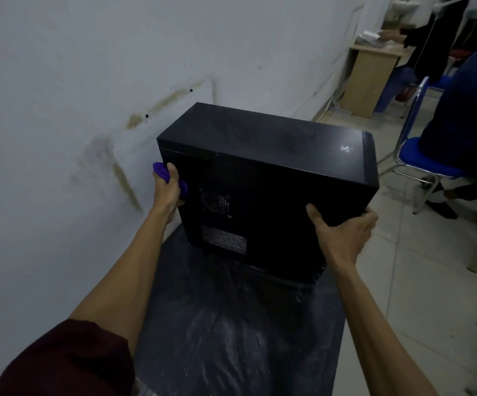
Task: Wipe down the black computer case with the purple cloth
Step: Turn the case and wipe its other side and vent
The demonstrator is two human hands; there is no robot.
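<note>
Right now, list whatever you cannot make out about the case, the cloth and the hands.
Head view, purple cloth: mostly hidden by the left hand and the edge of the black computer case.
Head view, the case's far side and underside: turned away from the camera.
Head view, fingers of the right hand: wrapped behind the case's corner.

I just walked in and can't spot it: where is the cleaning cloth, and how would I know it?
Find the big black case on the dark mat by the white wall. At its wall-side edge, the left hand holds the cloth. It is the only purple thing there.
</note>
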